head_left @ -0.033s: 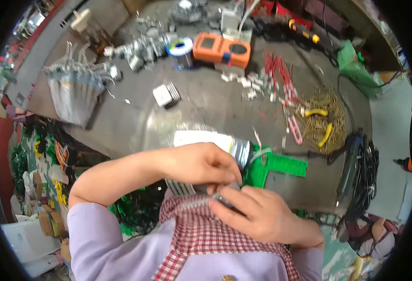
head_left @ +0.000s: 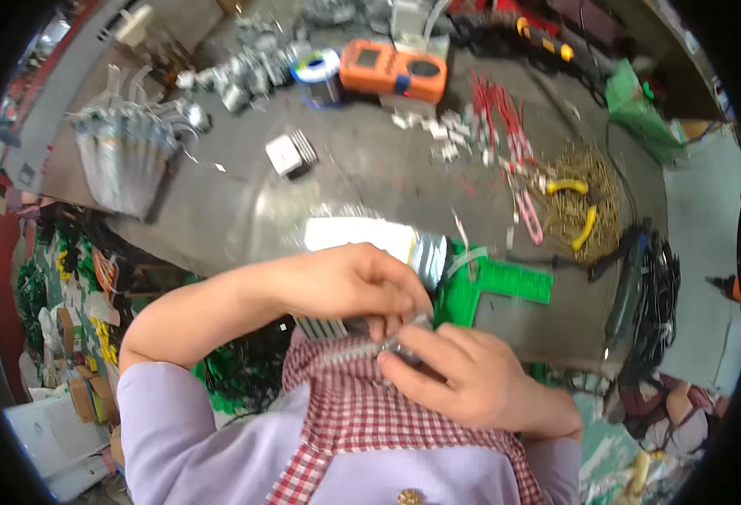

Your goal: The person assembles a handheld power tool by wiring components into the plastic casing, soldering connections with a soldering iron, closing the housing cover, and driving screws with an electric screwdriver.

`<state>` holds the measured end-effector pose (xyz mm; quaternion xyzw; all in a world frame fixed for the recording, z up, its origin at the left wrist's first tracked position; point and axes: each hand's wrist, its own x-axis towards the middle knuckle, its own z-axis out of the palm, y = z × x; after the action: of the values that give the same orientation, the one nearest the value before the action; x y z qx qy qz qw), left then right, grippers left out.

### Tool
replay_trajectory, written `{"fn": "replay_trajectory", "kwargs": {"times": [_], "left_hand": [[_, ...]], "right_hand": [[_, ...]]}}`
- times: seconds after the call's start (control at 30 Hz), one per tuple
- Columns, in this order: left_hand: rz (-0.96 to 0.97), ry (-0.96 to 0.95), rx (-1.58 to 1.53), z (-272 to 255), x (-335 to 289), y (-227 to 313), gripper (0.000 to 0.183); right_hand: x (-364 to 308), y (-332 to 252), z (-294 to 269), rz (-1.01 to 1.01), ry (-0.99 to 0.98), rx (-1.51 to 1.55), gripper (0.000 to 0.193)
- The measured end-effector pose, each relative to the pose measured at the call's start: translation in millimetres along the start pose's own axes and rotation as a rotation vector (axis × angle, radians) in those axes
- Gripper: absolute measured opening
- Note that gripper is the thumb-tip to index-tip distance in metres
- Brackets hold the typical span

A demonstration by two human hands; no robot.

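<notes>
While the right hand (head_left: 467, 383) pinches a blurred greyish piece (head_left: 394, 343) between thumb and curled fingers, the left hand (head_left: 358, 282) bends in beside it, its hold unclear; the piece sits before the checked apron (head_left: 412, 421)!

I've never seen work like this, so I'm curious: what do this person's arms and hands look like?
The left hand and right hand are ungloved, and no watch or bracelet shows. Both forearms are uncovered, below plain lilac sleeves ending near the elbows. No cables are visible on them.
</notes>
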<state>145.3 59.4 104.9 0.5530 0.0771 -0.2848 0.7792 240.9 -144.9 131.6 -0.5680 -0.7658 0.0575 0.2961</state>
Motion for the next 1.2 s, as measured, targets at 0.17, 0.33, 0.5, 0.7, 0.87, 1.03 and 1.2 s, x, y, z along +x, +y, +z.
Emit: {"fn": "replay_trajectory", "kwargs": {"times": [0.17, 0.33, 0.5, 0.7, 0.87, 1.03, 1.2], "left_hand": [[0.097, -0.028, -0.202, 20.3, -5.7, -25.4, 0.03], [0.604, 0.636, 0.887, 7.0, -0.7, -35.2, 0.046], [0.589, 0.706, 1.305, 0.1, 29.5, -45.3, 0.073], [0.549, 0.738, 1.299, -0.6, 38.8, -51.3, 0.076], [0.535, 0.738, 1.295, -3.6, 40.0, -50.2, 0.074], [0.52, 0.72, 1.281, -4.3, 38.9, -48.9, 0.073], [0.515, 0.711, 1.272, -4.7, 39.5, -48.0, 0.074]], "right_hand": [[-27.1, -6.6, 13.3, 0.301, 0.087, 0.137, 0.049], [-70.9, 1.2, 33.5, 0.766, 0.425, 0.411, 0.052], [-67.6, -2.2, 57.7, 0.866, 0.424, 0.564, 0.05], [-73.7, 4.2, 69.9, 0.759, 0.374, 0.454, 0.052], [-67.5, 10.6, 55.7, 0.647, 0.226, 0.356, 0.059], [-68.3, 11.6, 50.2, 0.718, 0.16, 0.472, 0.061], [-64.2, 12.8, 49.4, 0.735, 0.152, 0.469, 0.059]]}}
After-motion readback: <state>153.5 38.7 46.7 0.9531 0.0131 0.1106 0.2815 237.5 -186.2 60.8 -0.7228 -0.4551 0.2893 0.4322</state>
